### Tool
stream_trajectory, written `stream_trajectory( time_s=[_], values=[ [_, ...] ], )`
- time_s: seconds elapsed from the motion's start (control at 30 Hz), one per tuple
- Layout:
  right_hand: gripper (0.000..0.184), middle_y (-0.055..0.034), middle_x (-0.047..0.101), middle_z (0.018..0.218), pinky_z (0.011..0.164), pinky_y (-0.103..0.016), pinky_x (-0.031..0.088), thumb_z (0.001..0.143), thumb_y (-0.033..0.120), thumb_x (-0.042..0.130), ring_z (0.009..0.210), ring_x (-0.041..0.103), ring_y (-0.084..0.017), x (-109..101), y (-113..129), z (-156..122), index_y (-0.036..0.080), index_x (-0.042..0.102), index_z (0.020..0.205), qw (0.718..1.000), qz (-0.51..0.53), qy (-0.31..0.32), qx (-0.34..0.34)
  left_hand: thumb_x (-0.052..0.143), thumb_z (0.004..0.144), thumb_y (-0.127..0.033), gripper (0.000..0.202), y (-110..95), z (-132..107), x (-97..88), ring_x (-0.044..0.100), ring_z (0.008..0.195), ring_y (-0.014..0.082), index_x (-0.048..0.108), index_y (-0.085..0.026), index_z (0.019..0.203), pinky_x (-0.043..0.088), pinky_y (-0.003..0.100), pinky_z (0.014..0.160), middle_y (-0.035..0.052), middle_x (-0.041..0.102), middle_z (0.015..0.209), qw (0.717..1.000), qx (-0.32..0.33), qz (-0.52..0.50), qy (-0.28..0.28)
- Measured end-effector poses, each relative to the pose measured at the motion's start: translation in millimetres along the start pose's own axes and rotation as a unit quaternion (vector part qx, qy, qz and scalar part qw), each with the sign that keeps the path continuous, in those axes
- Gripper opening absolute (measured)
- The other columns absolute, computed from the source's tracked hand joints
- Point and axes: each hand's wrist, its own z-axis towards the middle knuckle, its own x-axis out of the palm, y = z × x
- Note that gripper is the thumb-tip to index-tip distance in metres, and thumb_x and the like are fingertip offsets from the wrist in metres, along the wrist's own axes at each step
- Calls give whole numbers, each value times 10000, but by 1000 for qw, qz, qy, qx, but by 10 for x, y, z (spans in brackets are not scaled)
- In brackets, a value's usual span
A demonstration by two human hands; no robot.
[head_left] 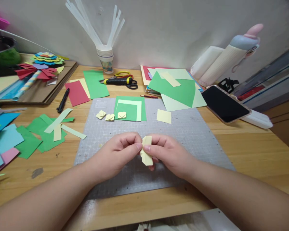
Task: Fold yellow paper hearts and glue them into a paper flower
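Note:
Over the middle of the grey cutting mat [190, 166], both hands pinch one folded piece of pale yellow paper [147, 159]. My left hand [121, 154] grips its left edge between thumb and curled fingers. From the other side my right hand [170, 152] presses its thumb on the paper, with fingers behind it. Small folded yellow hearts [109, 117] lie in a row beyond the left hand, one touching a green sheet [143, 109]. A flat yellow paper square [164, 116] rests on the mat past the right hand.
Green, blue and pink paper scraps [29, 141] cover the left side. A utility knife [117, 80], scissors [132, 84] and a paper cup [106, 62] with clear strips stand behind the mat. Stacked coloured sheets [175, 89], a phone [225, 103] and a bottle [221, 61] are at right.

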Motion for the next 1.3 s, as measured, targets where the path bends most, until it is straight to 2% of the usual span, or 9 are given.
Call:
stream_trajectory(
  time_s=[0.17,0.3,0.43,0.63,0.8,0.97,1.13,1.3],
  values=[
    [252,44,524,558,504,-207,438,834,375,623,492,504,-73,-26,-26,-11,155,571,725,1000,-14,13,2,564,831,-292,244,3,-9,3,503,562,104,481,-191,626,429,236,607,-27,592,590,999,-18,-21,-27],
    [251,37,542,566,513,-211,423,834,371,619,498,508,-74,-40,-30,-15,156,557,720,999,-28,13,11,641,725,-292,258,-31,-23,16,429,461,83,476,-190,553,346,209,486,-53,510,487,997,-25,0,-67],
    [261,38,534,563,509,-219,421,830,389,625,498,496,-79,-36,-28,-21,164,552,719,999,-38,4,7,629,718,-327,273,-18,-18,7,340,437,75,468,-194,543,264,215,454,-63,441,466,995,-43,21,-86],
    [238,39,517,563,497,-215,414,842,348,593,501,479,-79,-30,-10,-25,169,538,696,996,-79,-36,-24,535,817,-360,308,48,-9,-61,393,543,109,480,-184,570,306,236,540,-42,447,530,997,-38,26,-58],
    [233,47,504,537,499,-210,400,816,320,616,497,474,-78,-9,2,-20,174,517,665,995,-90,-29,-10,562,803,-323,298,-15,-4,-22,407,543,102,479,-181,554,312,231,551,-40,482,534,998,-40,32,-33],
    [203,45,514,562,493,-204,386,803,303,626,500,470,-73,5,-3,-26,170,538,677,996,-90,-10,-4,597,721,-331,293,-1,-7,-40,359,517,95,428,-187,530,264,231,511,-50,413,509,996,-79,48,-22],
    [236,39,522,562,517,-216,417,830,345,603,518,490,-82,-19,-20,-30,177,526,682,996,-89,-12,-8,569,764,-374,314,7,-26,-67,299,522,94,434,-186,551,222,237,509,-54,373,520,995,-66,76,-28],
    [264,31,532,559,500,-221,419,839,366,584,512,489,-89,-36,-19,-27,182,512,664,995,-93,-40,-17,541,798,-398,322,1,-21,-56,358,567,118,456,-186,571,270,251,555,-34,427,557,996,-66,54,-34]
  ],
)
